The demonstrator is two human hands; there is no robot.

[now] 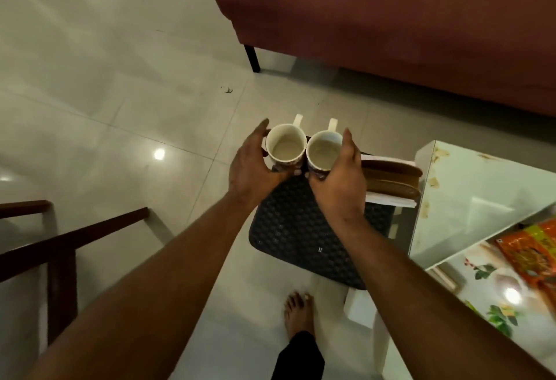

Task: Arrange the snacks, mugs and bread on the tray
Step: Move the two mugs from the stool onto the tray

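So, two mugs are being held side by side near the middle of the frame, one in each hand. The left hand (251,166) is curled around the outer side of the left mug (285,148), fingers wrapped low on its wall, thumb up near the rim. The right hand (340,175) is closed the same way around the right mug (325,151). Both mugs are kept upright, rims just about touching, white handles pointed toward the top of the frame. A pale liquid can be seen inside each one, and a dark pattern is printed on the outside walls.

Right under the hands, a dark textured tray (304,241) is seen; whether the mugs are resting on it or held just above cannot be told. At the tray's right edge, a brown loaf of bread (391,182) is laid on white paper (388,201).

Further right, a glossy white table (469,199) is seen, and an orange snack packet (538,253) is lying on a floral-patterned surface at the right edge of the frame. A bare foot (298,310) is planted on the tiled floor (120,108) at bottom centre. A dark red sofa (391,18) fills the upper right, and dark wooden chair arms (60,244) are seen at lower left.
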